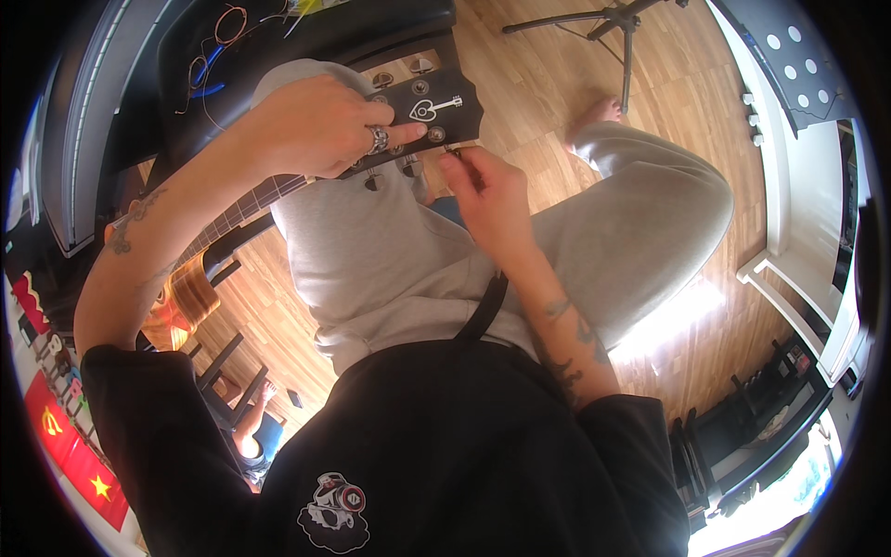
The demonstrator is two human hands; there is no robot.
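A guitar lies across my lap, its dark headstock (450,104) with a white heart-and-key inlay pointing right. My left hand (320,125), wearing a ring, curls over the neck end of the headstock. Its index finger stretches along the headstock to a tuner post (436,135) on the near side. Thumb and fingers of my right hand (490,195) pinch together at the near edge of the headstock, on a tuning peg (453,149) mostly hidden by them. Other tuning pegs (409,167) stick out along both edges. The fretboard (246,204) runs down left, partly behind my left forearm.
On a black padded seat (306,37) at upper left lie a coiled copper-coloured string (230,26) and a blue-handled tool (206,90). A black tripod stand (617,19) is on the wood floor ahead. Another person (255,441) shows at lower left. A white frame (789,288) stands right.
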